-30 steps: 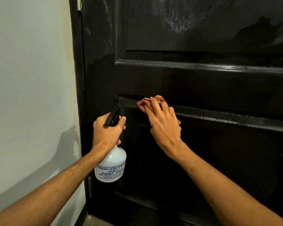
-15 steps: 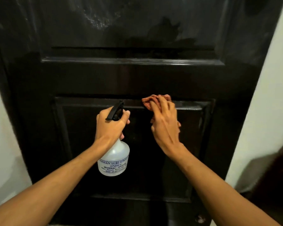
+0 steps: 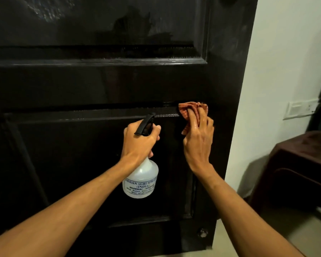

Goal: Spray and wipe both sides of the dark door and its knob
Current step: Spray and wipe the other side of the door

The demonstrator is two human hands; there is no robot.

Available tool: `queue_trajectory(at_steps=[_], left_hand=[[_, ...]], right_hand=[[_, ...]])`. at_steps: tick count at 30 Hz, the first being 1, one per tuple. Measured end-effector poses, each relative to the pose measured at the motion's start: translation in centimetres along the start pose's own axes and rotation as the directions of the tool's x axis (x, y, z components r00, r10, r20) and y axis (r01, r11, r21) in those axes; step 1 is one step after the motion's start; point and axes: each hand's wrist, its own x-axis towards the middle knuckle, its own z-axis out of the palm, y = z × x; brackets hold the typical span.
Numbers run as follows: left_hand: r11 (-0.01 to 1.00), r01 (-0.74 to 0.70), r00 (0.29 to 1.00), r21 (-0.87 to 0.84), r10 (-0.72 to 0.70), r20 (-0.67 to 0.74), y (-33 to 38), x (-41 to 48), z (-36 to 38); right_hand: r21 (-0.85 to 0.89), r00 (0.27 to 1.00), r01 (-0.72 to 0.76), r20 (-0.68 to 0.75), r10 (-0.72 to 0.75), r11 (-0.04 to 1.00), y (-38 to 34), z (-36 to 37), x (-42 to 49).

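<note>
The dark panelled door [image 3: 82, 86] fills most of the view, glossy and streaked with wet marks on its upper panel. My right hand [image 3: 197, 143] presses a reddish-orange cloth [image 3: 190, 108] against the top right corner of the lower panel's moulding, near the door's right edge. My left hand [image 3: 139, 143] grips the neck of a white spray bottle [image 3: 141, 180] with a black trigger, held just in front of the lower panel. A small round metal fitting [image 3: 202, 233] sits low on the door by its right edge. Only a dark rounded shape shows at the top right edge; the knob itself cannot be made out.
A pale wall [image 3: 278, 62] runs to the right of the door, with a white switch plate [image 3: 301, 110]. A dark brown piece of furniture [image 3: 302, 171] stands at the right on the light floor [image 3: 235, 238].
My right hand has slid the cloth rightward along the lower panel's top moulding, from its left end to its right corner. The view has swung right with it. The bottle hand followed.
</note>
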Motion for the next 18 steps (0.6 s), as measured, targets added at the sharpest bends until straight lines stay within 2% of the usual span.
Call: queue_trajectory(at_steps=[4, 6, 10, 13, 16, 18], left_hand=[[1.0, 0.012, 0.999, 0.014, -0.013, 0.04, -0.9, -0.8, 2.4], [0.999, 0.019, 0.998, 0.025, -0.021, 0.062, -1.1, -1.3, 3.1], [1.0, 0.004, 0.997, 0.004, -0.005, 0.077, -0.7, -1.1, 4.1], [1.0, 0.001, 0.997, 0.023, -0.003, 0.073, -1.3, -1.4, 4.8], [1.0, 0.029, 0.997, 0.009, -0.029, 0.074, -2.8, -2.5, 5.8], [0.999, 0.041, 0.996, 0.005, -0.041, 0.085, -3.9, -3.2, 6.4]], right_hand=[[0.129, 0.987, -0.107, 0.137, 0.089, 0.986, 1.8, 0.5, -6.8], [0.172, 0.983, -0.097, 0.173, 0.067, 0.98, 2.0, 0.1, -6.8], [0.237, 0.999, -0.029, -0.01, 0.032, 0.971, 0.5, -1.3, 3.1], [0.194, 0.999, 0.032, -0.047, -0.024, 0.981, 0.5, -1.5, 5.2], [0.099, 0.986, 0.141, 0.077, -0.149, 0.985, 2.6, -0.4, -1.7], [0.106, 0.971, 0.163, 0.161, -0.179, 0.981, 3.9, -0.1, -5.7]])
